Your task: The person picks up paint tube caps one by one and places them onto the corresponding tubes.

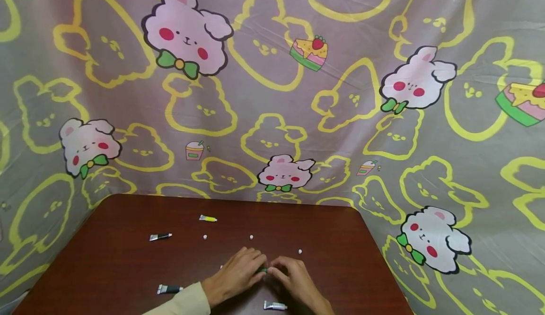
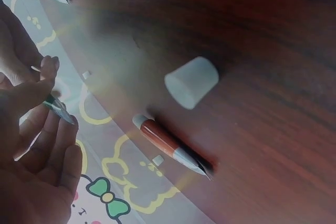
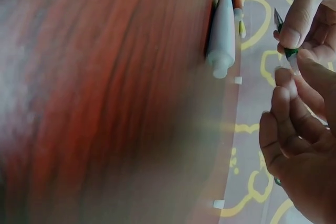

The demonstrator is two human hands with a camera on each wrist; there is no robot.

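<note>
Between the two hands is a small green paint tube (image 3: 290, 52) with a white tip. My left hand (image 1: 240, 270) holds its body between thumb and fingers, and the silvery tail (image 3: 278, 18) sticks out. At the other end, the thumb and index finger of my right hand (image 1: 295, 279) pinch the white tip; whether that is a cap or a bare neck, I cannot tell. A white paint tube (image 1: 275, 305) lies just below the hands. A small white cap (image 2: 191, 82) stands on the table by the left hand.
Other paint tubes lie on the brown table (image 1: 127, 258): a yellow one (image 1: 208, 218) and dark ones (image 1: 160, 236) at the left. Several white caps (image 1: 251, 237) are spread about, one (image 1: 300, 251) to the right. A patterned cloth (image 1: 272, 92) hangs around the table.
</note>
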